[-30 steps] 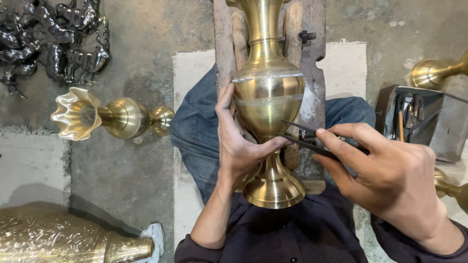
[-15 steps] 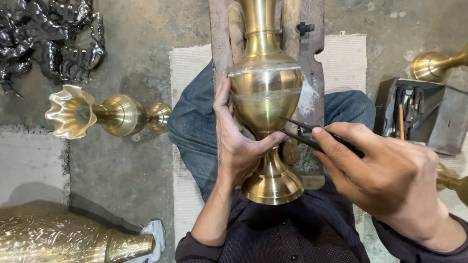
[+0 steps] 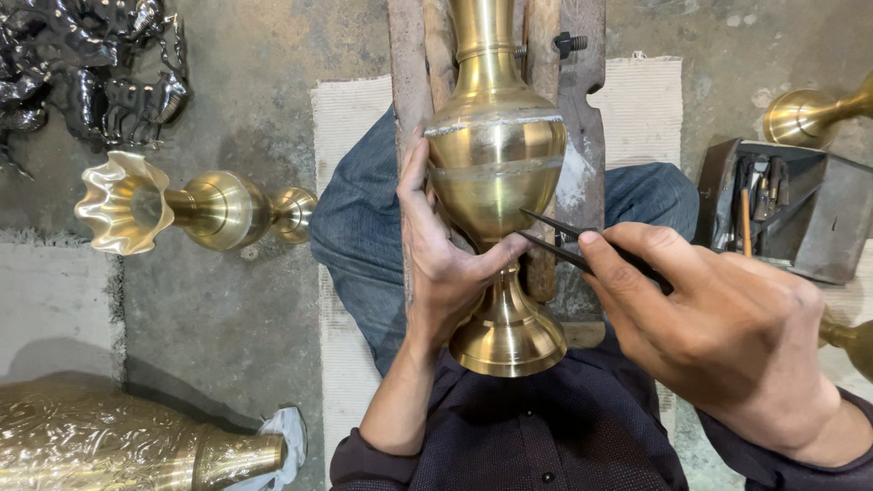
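Note:
A polished brass vase (image 3: pixel 496 164) lies along a wooden cradle (image 3: pixel 582 136) over my lap, its round foot toward my chest. My left hand (image 3: pixel 441 255) cups the lower belly and stem of the vase from the left, thumb on the narrow waist. My right hand (image 3: pixel 718 336) grips a dark two-pronged metal tool (image 3: pixel 555 238), its points touching the vase's lower belly on the right side. Two scribed bands run around the vase's shoulder.
A fluted brass vase (image 3: pixel 182 209) lies on the concrete floor at the left. Dark metal castings (image 3: pixel 91 73) are piled at top left. An embossed brass vessel (image 3: pixel 109 445) fills the bottom left. A metal tool box (image 3: pixel 791 209) and another brass piece (image 3: pixel 809 114) sit at right.
My right hand has shifted the tool tips slightly up and left onto the vase's belly. The left hand keeps its hold; the view has drifted a little.

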